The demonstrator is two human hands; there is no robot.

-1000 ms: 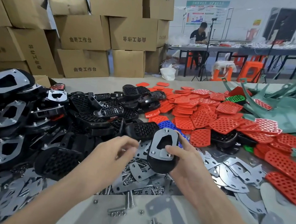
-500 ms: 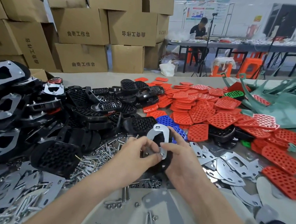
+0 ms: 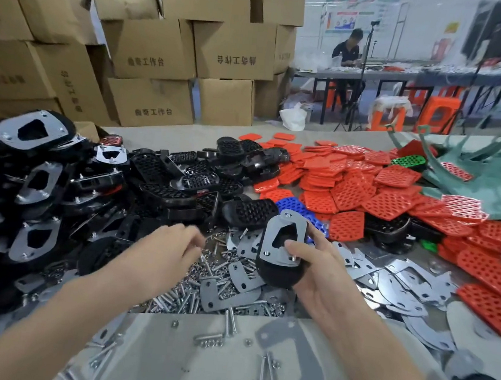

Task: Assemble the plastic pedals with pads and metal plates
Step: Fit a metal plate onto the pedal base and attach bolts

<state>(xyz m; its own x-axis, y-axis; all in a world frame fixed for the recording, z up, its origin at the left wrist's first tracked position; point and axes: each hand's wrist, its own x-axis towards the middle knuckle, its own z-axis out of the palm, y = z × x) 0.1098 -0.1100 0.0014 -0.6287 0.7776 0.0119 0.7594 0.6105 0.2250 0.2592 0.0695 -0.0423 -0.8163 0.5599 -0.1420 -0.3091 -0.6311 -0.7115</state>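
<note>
My right hand (image 3: 316, 269) grips a black plastic pedal (image 3: 277, 271) with a grey metal plate (image 3: 281, 239) lying on its upturned face, thumb pressed on the plate's lower edge. My left hand (image 3: 164, 250) hovers to the left of the pedal over a heap of bolts and nuts (image 3: 198, 289), fingers blurred and curled loosely; whether it pinches anything I cannot tell. Loose metal plates (image 3: 400, 286) lie to the right. Red perforated pads (image 3: 375, 196) cover the table's right side, with a blue pad (image 3: 295, 205) behind the held pedal.
Black pedals (image 3: 167, 178), some fitted with plates (image 3: 40, 133), pile up on the left. A flat grey panel (image 3: 224, 366) with scattered bolts lies nearest me. Green plastic parts (image 3: 496, 188) sit at far right. Cardboard boxes (image 3: 152, 49) stand behind; a person sits at a distant table (image 3: 379, 73).
My left hand has left the pedal and moved left and down over the bolts. My right hand now holds the pedal alone and has turned the plate face more toward me.
</note>
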